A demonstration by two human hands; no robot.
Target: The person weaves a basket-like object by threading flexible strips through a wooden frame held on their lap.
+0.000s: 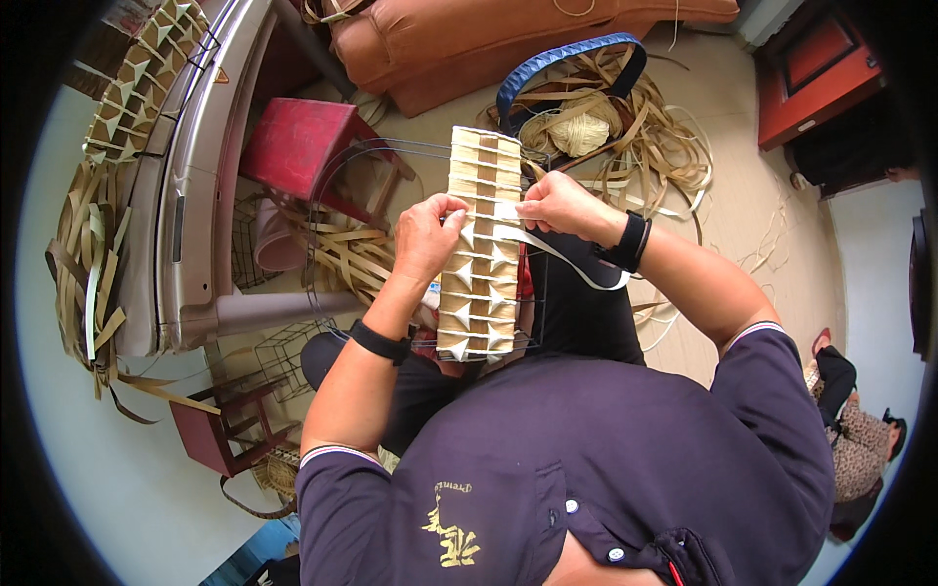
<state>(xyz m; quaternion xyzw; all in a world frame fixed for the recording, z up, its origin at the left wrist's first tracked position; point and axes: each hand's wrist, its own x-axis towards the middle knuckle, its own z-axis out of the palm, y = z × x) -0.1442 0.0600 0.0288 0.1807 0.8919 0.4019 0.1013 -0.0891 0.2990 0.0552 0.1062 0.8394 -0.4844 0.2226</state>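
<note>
A long woven panel of beige and brown strips stands in front of me on a wire basket frame. Small white folded points line its nearer half; the far half shows plain cross strips. My right hand pinches a white strip at the panel's right edge, and its loose end curves off to the right. At the left edge, my left hand is closed, thumb and forefinger together; what they grip is too small to make out. Most of the frame is hidden beneath the panel and my arms.
A red stool and a large grey molded object stand left. Beyond lie a brown sofa, a blue basket handle, cream cord and loose strips. Another person is at the right.
</note>
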